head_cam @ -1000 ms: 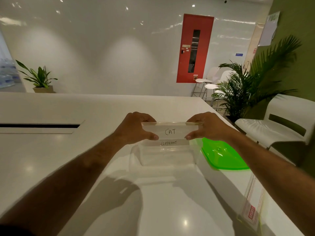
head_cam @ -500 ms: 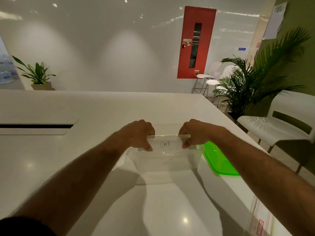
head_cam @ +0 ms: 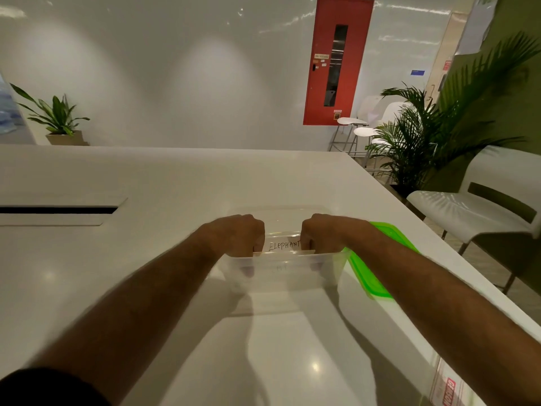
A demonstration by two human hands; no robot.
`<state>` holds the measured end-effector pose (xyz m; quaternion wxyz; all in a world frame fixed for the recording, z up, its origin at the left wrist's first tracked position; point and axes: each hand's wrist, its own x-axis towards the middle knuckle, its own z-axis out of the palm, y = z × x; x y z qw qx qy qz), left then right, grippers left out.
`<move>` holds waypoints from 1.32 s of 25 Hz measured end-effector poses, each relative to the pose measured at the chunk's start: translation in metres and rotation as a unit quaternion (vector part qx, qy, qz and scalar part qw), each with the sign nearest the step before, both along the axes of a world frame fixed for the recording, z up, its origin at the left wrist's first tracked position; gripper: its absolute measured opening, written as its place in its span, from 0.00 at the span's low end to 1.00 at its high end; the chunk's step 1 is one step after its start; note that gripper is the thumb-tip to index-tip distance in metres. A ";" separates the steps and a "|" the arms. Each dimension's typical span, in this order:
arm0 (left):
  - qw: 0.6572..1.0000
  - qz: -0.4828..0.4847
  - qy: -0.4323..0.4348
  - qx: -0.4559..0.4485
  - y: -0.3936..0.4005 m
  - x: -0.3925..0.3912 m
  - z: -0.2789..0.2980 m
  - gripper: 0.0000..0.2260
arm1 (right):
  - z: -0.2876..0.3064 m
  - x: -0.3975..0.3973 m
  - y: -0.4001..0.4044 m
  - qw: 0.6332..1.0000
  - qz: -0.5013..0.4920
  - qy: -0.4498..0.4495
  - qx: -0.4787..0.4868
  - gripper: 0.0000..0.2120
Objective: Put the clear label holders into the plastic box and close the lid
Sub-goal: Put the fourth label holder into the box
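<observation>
both hands reach down into the clear plastic box (head_cam: 281,276), the left hand (head_cam: 237,234) and right hand (head_cam: 320,232) each with fingers curled around one end of the clear label holders (head_cam: 284,247). between the fingers the word "elephant" shows, and the green lid (head_cam: 377,259) lies just beside the right fingers on the white table (head_cam: 146,183).

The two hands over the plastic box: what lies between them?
In the head view, between the left hand and right hand lies a clear label holder reading ELEPHANT, held at both ends inside the plastic box.
</observation>
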<state>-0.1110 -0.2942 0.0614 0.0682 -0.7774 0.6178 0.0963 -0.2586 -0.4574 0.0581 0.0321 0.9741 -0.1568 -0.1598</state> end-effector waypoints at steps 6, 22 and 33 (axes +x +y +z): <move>1.000 0.009 -0.008 -0.001 -0.003 0.000 -0.005 0.06 | 0.001 -0.001 0.000 1.000 -0.013 0.008 0.009 0.12; 0.936 0.068 -0.101 -0.331 0.018 -0.023 0.003 0.36 | 0.013 -0.046 0.019 0.948 -0.045 -0.312 -0.034 0.43; 0.912 0.091 -0.162 -0.364 0.037 -0.067 -0.017 0.46 | -0.014 -0.091 0.041 0.920 -0.084 -0.360 -0.127 0.46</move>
